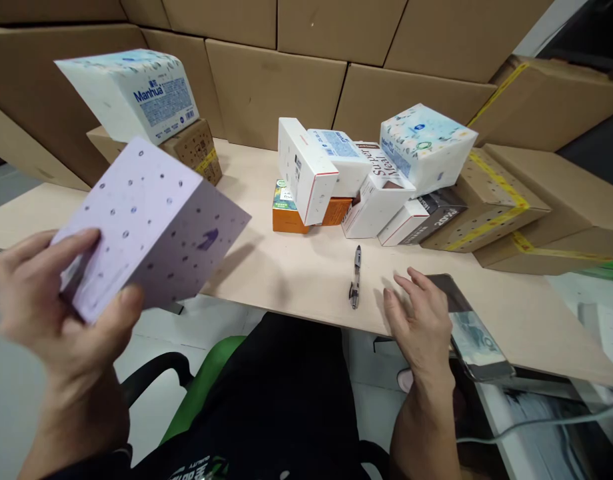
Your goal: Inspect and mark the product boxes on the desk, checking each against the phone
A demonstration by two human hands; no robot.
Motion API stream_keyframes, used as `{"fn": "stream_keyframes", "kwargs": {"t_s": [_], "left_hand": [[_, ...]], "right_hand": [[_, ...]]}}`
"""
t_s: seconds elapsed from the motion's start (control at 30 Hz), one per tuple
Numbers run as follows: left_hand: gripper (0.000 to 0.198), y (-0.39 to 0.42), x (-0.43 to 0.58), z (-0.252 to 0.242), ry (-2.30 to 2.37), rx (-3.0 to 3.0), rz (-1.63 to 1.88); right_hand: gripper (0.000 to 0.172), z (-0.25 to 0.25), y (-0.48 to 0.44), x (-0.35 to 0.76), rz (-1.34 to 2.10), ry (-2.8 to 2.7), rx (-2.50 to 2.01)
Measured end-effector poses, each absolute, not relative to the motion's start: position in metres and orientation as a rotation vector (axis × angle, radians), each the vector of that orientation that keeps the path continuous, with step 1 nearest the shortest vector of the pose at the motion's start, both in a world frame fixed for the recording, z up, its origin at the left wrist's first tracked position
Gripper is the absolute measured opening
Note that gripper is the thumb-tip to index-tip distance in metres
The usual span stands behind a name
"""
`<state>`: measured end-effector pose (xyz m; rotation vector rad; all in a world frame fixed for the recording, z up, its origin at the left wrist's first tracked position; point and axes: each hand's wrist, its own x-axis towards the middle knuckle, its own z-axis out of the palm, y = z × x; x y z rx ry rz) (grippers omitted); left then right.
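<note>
My left hand (71, 300) grips a lilac box (141, 233) with small dark marks, holding it tilted in the air over the table's left front. Its thumb presses the near edge while the fingers wrap the left side. My right hand (421, 320) hangs at the table's front edge, fingers apart, with nothing in it. Left of that hand lies a pen (355, 277), pointing away from me. Just to its right, partly behind the wrist, is a dark phone-like slab (471, 333) with a banknote picture on its surface.
White boxes (306, 173) lean on an orange box (289, 217) mid-table (306, 280). A tissue pack (426, 147) tops the right-hand pile beside taped cartons (506, 200). Another tissue pack (131, 93) rests on a brown carton (199, 150). Cardboard boxes (276, 87) wall the back.
</note>
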<state>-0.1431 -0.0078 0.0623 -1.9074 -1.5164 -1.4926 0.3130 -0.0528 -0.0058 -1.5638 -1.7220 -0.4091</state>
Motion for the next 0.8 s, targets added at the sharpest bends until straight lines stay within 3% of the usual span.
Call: {"fn": "stream_keyframes", "kwargs": {"t_s": [0.07, 0.17, 0.4, 0.5, 0.63, 0.73, 0.8], "left_hand": [[0.065, 0.020, -0.134, 0.069, -1.402, -1.908, -1.476], [0.058, 0.064, -0.112, 0.078, -1.686, -1.892, -1.342], [0.062, 0.141, -0.081, 0.084, -2.110, -2.022, -0.992], [0.074, 0.162, -0.076, 0.084, -2.237, -1.998, -0.864], [0.081, 0.153, -0.053, 0.087, -2.036, -1.951, -0.873], [0.074, 0.122, -0.016, 0.095, -1.665, -2.190, -1.025], [0.081, 0.106, 0.015, 0.101, -1.589, -2.319, -1.019]], "right_hand": [[0.022, -0.011, -0.051, 0.312, -0.421, -1.718, -1.561], [0.020, -0.016, -0.049, 0.314, -0.439, -1.708, -1.553], [0.020, -0.018, -0.049, 0.313, -0.414, -1.714, -1.559], [0.020, -0.017, -0.049, 0.312, -0.402, -1.716, -1.559], [0.020, -0.018, -0.049, 0.312, -0.378, -1.709, -1.568], [0.020, -0.019, -0.050, 0.313, -0.339, -1.673, -1.585], [0.020, -0.019, -0.051, 0.312, -0.331, -1.651, -1.581]]}}
